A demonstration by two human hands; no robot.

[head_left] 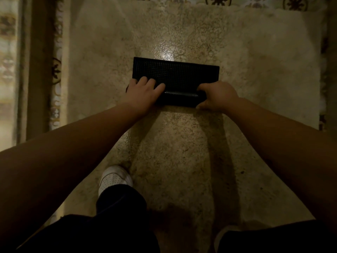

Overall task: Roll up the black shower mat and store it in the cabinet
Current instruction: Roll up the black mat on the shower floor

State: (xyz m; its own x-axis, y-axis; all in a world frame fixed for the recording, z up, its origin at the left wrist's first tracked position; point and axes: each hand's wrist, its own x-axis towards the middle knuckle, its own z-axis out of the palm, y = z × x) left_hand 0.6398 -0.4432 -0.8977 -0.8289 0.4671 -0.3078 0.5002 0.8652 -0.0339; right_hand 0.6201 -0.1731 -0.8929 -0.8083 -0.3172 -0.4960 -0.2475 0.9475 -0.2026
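The black shower mat lies on the beige stone floor in the middle of the view. Its near part is wound into a thick roll, and a flat textured strip still stretches away from me. My left hand rests on top of the roll's left end with the fingers spread over it. My right hand grips the roll's right end, fingers curled around it. No cabinet is in view.
The stone floor is bordered by patterned tiles at the far edge and along the left. A raised sill or frame runs down the left side. My white shoe and dark trousers stand near the bottom.
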